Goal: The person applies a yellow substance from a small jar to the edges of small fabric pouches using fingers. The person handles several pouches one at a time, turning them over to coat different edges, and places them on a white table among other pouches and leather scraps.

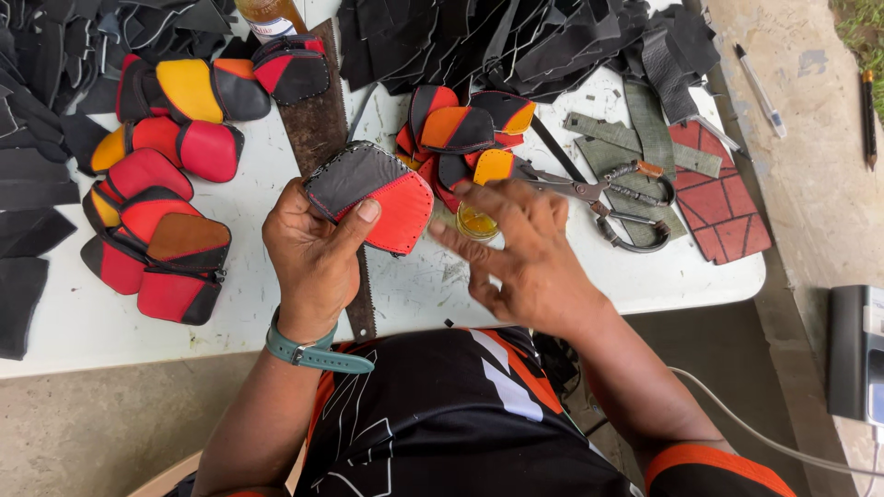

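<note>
Above the white table [571,276], the left hand [313,253] pinches a stitched black-and-red leather panel [373,195] between thumb and fingers. The right hand [520,253] hovers beside it, fingers spread and holding nothing, over a small yellow-filled jar [477,225] near the scissors [599,198].

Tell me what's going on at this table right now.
A person sits at a white table. The left hand holds up a stitched black-and-red leather piece, thumb pressed on its red part. The right hand hovers open, fingers spread, over a small jar of yellow stuff, holding nothing. Finished red, yellow and black pieces lie stacked at left, scissors at right, and black leather scraps along the far edge.
</note>
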